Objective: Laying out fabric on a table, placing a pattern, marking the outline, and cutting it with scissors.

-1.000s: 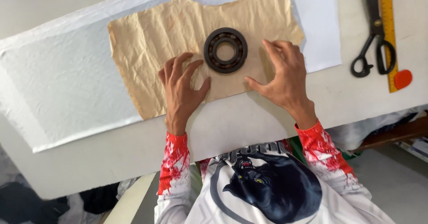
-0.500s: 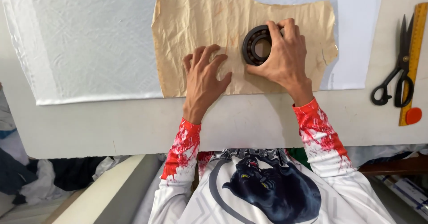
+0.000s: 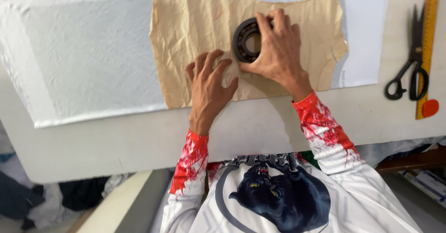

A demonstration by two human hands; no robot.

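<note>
Our right hand point(image 3: 278, 52) now sits on the dark ring point(image 3: 245, 40), fingers curled over its right edge, gripping it; a second ago that hand lay flat beside it. The ring rests on the crumpled tan pattern point(image 3: 195, 24), which lies on white fabric point(image 3: 83, 61) on the table point(image 3: 116, 145). Our left hand point(image 3: 209, 87) presses the pattern's lower edge, fingers spread. So the pattern is being weighted and held flat. Scissors point(image 3: 411, 66) and a ruler point(image 3: 428, 47) lie well apart at right.
</note>
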